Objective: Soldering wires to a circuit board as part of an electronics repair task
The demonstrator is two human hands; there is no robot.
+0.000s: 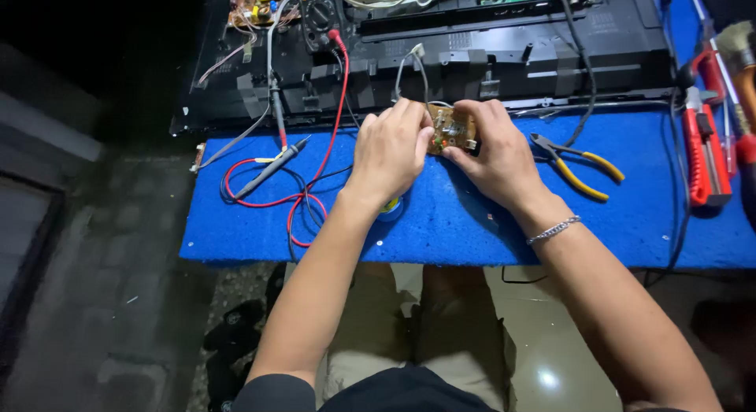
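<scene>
A small brown circuit board (450, 130) with tiny parts on it is held between both my hands, just above the blue foam mat (441, 223). My left hand (387, 151) grips its left edge and my right hand (490, 152) grips its right side. A bracelet sits on my right wrist. Thin grey wires (409, 70) rise from the board toward the open black television chassis (472, 58) behind it. Something small and round with yellow on it (390, 208) peeks out from under my left wrist.
Yellow-handled pliers (579, 166) lie right of my hands. A multimeter (319, 14) sits on the chassis, with its red and black probe leads (272, 169) sprawled on the mat's left. A red utility knife (703, 148) and other tools lie at far right. The floor drops off left.
</scene>
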